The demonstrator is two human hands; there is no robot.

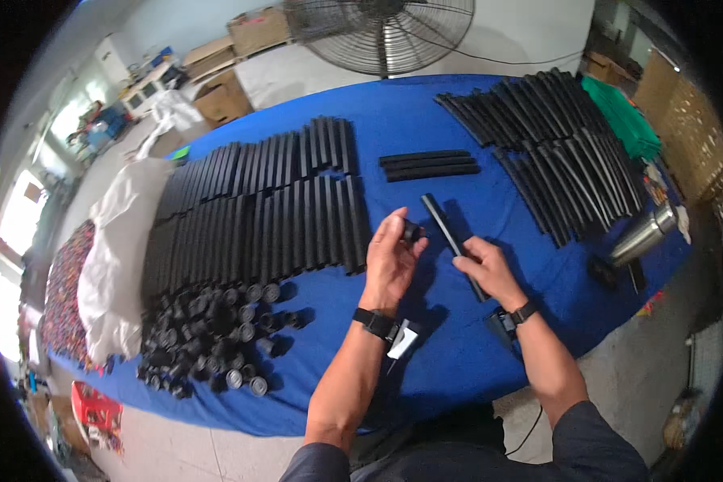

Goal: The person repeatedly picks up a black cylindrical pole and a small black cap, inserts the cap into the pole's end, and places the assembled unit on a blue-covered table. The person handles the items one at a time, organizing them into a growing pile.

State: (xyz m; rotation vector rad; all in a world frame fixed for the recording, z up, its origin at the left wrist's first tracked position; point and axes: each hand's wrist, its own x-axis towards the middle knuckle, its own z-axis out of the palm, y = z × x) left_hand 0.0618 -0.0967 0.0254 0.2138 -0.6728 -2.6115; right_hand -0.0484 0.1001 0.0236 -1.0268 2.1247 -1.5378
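My left hand [392, 255] pinches a small round black cap [412, 232] between thumb and fingers, held above the blue cloth. Opposite it, my right hand [488, 269] grips a straight black tube [443, 221] around its lower half, its upper end slanting toward the far left. Cap and tube are apart. At the left lies a heap of loose black caps [209, 337]. Behind that heap, black tubes [297, 229] lie side by side in two rows. Several separate black tubes [430, 165] rest beyond my hands.
More black tubes [570, 149] cover the far right, beside green material [622, 116]. A steel flask [644, 234] lies at the right. White sacking [120, 257] and small multicoloured pieces [68, 297] line the left edge. A large fan [381, 36] stands past the blue-covered table [313, 353].
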